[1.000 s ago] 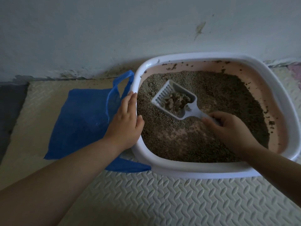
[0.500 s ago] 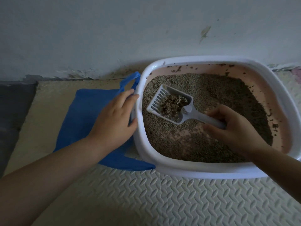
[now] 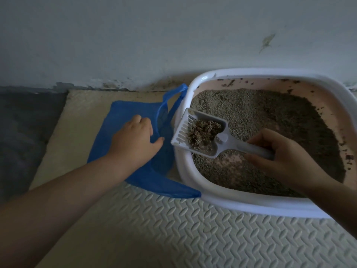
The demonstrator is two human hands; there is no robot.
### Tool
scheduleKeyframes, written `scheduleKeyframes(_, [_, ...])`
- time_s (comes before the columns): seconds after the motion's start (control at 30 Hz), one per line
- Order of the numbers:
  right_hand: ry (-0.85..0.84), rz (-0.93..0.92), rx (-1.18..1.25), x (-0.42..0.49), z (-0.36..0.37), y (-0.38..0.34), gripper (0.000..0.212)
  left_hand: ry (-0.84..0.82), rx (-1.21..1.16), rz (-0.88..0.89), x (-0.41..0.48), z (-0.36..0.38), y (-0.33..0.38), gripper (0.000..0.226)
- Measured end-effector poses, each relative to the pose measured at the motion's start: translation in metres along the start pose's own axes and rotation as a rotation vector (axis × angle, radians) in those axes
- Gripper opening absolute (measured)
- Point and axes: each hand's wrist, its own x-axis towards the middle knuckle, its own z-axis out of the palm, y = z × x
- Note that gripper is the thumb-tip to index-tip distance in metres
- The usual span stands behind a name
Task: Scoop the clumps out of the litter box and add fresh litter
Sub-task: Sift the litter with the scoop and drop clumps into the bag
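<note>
A white-rimmed litter box (image 3: 193, 176) with a pink inside holds grey litter (image 3: 270, 117) and stands on the floor mat by the wall. My right hand (image 3: 278, 157) grips the handle of a white slotted scoop (image 3: 185, 130). The scoop carries a brown clump (image 3: 202, 132) and hangs over the box's left rim. A flat blue plastic bag (image 3: 123, 120) lies on the mat left of the box. My left hand (image 3: 135, 142) rests on the bag with its fingers curled at the bag's edge; whether it pinches the plastic is unclear.
A pale wall (image 3: 154, 35) rises right behind the box and bag. The patterned foam mat (image 3: 173, 229) covers the floor in front. A dark grey floor strip (image 3: 23, 132) lies at the far left.
My left hand left the box's rim and moved left onto the blue bag. My right hand carried the loaded scoop left, from the litter's middle to over the left rim.
</note>
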Motion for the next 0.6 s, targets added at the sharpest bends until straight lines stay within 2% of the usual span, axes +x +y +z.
scheduleKeyframes(0.17, [-0.015,-0.007,-0.003,0.001,0.001,-0.007,0.023,-0.032,-0.036,0.017,0.003,0.002,-0.004,0.022])
scheduleKeyframes(0.37, [-0.113,-0.049,-0.009,0.011,-0.003,-0.024,0.019,0.045,-0.143,0.021,-0.001,-0.015,-0.014,0.022])
scheduleKeyframes(0.6, [-0.275,-0.060,-0.151,0.037,0.015,-0.065,0.015,0.135,-0.293,0.017,-0.007,-0.036,-0.030,0.022])
